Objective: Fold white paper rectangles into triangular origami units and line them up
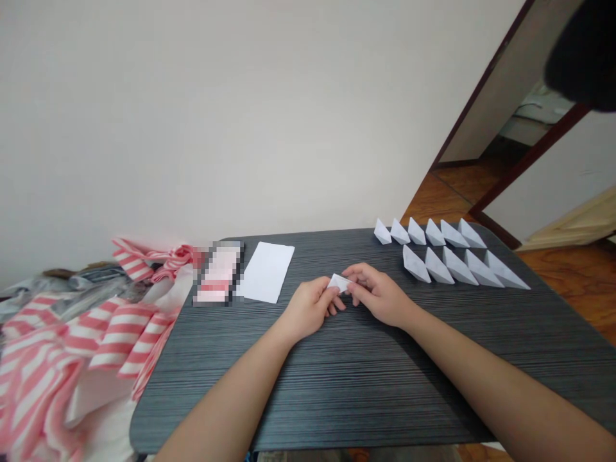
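Eleven paper boats (457, 266) stand finished in two rows at the far right of the table (385, 398); the left hand (310, 308) and right hand (380, 295) pinch one small folded paper (338, 282) in a narrow grip at the near middle; one flat white sheet (267, 272) lies unfolded at the far left.

The head camera is looking forward and down from the person's own viewpoint, fairly close above the near side of the tabletop (337, 398). It is framing the left hand (308, 308) and right hand (378, 295) from behind, pinching the folded paper (338, 282) just below the frame's center. The wall (192, 115) is filling the upper half, while a doorway (529, 122) and wooden floor (572, 282) are showing at far right.
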Action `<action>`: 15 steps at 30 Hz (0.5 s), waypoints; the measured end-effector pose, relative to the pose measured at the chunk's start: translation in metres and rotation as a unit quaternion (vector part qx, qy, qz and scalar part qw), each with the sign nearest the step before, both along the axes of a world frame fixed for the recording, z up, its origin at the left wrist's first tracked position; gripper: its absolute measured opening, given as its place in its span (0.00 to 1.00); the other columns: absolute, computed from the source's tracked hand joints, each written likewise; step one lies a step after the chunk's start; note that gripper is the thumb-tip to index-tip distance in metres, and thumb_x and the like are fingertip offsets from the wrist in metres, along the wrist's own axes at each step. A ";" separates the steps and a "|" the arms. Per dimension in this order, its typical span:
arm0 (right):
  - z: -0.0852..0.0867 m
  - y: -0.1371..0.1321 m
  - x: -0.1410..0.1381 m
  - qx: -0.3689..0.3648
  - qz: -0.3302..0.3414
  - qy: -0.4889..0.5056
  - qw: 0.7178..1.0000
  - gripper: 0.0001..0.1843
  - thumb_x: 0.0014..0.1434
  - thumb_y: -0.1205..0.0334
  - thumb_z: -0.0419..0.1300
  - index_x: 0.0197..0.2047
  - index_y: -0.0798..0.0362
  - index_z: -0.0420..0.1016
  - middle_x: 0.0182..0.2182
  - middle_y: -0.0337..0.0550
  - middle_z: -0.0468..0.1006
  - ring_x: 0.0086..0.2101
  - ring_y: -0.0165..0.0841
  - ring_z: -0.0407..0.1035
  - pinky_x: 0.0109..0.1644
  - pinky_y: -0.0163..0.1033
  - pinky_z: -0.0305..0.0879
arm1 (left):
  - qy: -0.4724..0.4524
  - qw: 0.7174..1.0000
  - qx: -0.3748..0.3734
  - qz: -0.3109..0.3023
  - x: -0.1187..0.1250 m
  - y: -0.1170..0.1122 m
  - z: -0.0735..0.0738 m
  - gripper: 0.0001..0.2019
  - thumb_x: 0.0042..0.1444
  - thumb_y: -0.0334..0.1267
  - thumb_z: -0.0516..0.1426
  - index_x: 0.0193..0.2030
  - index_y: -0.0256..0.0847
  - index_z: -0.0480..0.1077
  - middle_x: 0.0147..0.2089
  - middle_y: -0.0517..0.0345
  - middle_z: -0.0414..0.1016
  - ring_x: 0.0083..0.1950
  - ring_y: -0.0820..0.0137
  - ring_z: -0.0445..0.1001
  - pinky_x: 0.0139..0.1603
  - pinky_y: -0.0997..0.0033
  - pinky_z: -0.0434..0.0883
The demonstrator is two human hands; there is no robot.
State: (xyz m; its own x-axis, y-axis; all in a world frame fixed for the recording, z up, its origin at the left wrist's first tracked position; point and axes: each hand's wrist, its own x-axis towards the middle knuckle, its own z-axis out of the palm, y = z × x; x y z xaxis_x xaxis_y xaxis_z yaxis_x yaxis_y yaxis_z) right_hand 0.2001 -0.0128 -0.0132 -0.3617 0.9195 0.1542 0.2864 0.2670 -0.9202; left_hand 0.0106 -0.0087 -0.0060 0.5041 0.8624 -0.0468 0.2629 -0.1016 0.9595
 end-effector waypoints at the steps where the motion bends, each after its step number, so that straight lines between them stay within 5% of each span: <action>1: 0.000 0.000 0.000 -0.002 0.004 -0.005 1.000 0.13 0.61 0.62 0.52 0.49 0.53 0.63 0.27 0.37 0.71 0.23 0.27 0.68 0.28 0.33 0.65 | -0.002 1.000 0.000 0.001 0.000 0.000 0.000 0.15 0.61 0.44 0.46 0.35 0.36 0.67 0.31 0.53 0.76 0.25 0.75 0.70 0.26 0.76 0.67; 15: 0.011 -0.001 0.001 -0.029 0.019 -0.068 0.997 0.12 0.63 0.60 0.49 0.36 0.54 0.71 0.23 0.38 0.74 0.21 0.27 0.68 0.27 0.32 0.64 | 0.014 1.000 0.017 -0.002 0.000 -0.001 0.003 0.15 0.61 0.43 0.46 0.33 0.36 0.67 0.28 0.55 0.75 0.25 0.75 0.70 0.27 0.76 0.68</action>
